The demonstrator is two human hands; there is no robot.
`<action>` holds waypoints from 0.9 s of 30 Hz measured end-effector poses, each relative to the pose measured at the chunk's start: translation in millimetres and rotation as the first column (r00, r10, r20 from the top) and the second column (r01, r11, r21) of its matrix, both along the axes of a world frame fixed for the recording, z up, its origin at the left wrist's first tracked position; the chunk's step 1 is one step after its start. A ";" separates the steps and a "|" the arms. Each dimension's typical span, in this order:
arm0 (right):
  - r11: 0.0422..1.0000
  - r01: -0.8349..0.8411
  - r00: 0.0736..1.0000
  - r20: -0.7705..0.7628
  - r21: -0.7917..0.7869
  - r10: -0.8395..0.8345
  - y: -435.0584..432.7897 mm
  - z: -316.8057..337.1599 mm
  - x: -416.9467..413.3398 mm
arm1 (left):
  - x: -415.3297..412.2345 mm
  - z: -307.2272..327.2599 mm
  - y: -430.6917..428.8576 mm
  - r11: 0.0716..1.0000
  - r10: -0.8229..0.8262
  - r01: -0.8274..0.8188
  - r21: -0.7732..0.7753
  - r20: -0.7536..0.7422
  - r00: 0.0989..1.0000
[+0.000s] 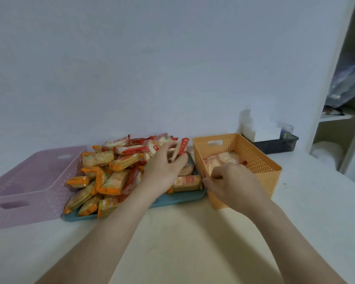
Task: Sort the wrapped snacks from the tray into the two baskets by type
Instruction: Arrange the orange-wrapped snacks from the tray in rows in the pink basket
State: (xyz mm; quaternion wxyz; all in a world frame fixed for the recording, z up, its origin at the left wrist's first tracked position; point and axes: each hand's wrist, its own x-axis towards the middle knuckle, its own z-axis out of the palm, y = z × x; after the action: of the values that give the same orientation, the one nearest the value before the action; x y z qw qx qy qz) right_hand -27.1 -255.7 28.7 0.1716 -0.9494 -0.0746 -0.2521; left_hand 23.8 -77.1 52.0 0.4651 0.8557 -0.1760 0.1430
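Wrapped snacks [111, 171] lie heaped on a teal tray [178, 198]; orange-ended packets fill its left and near parts, and red-ended ones sit further back. Nearest the viewer, in front of the tray, the cream table [172, 242] is bare, crossed only by 2 forearms reaching in from below. The tray's near edge shows as a bare teal strip at its right corner, while at its left corner packets overhang the rim.

Over the tray's right half, the left hand [164, 169] has its fingers and thumb closed around a red-ended packet [182, 147], which stands tilted above the heap. Below that hand, 1 long packet [188, 182] lies flat along the tray's right edge.

Just right of the tray, almost touching it, stands an orange basket [262, 173]. The right hand [234, 185] is at the basket's near left corner with fingers curled at the rim; a scrap of red wrapper shows at the fingertips, but I cannot tell whether they pinch it. A few pale, red-edged packets [221, 160] lie inside. Right of this basket the table is open.

Left of the tray, pressed against its edge, a purple basket [29, 181] sits with nothing visible inside.

Behind the tray, the heap reaches close to the white wall [172, 58]. Back and to the right of the tray are a dark bin [275, 144] with a white box [260, 132], and a shelf unit [336, 119].
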 end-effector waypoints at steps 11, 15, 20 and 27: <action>0.937 -0.029 0.872 0.467 0.348 -0.146 -7.2 -12.6 2.0 | 22.6 -1.0 -48.4 0.775 -0.122 0.019 0.632 0.120 0.985; 0.936 -0.185 0.923 0.379 0.299 0.061 21.6 -6.7 -2.1 | 29.5 -13.1 23.6 0.568 0.150 -0.285 0.772 0.244 0.958; 0.942 -0.315 0.949 0.068 0.115 0.309 70.2 -23.4 -6.4 | 21.4 -44.9 75.9 0.416 0.246 -0.254 0.873 0.161 0.956; 1.000 0.001 0.909 -0.417 -0.009 -0.004 87.5 -34.1 34.2 | 4.0 -48.7 90.8 0.768 0.118 -0.230 0.598 0.221 0.968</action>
State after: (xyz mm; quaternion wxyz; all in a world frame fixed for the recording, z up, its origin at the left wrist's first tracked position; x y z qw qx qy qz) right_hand 7.2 -168.2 -5.4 0.1793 -0.9822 -0.0362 -0.0438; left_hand 27.8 13.7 3.3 0.1267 0.9578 -0.1718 0.1927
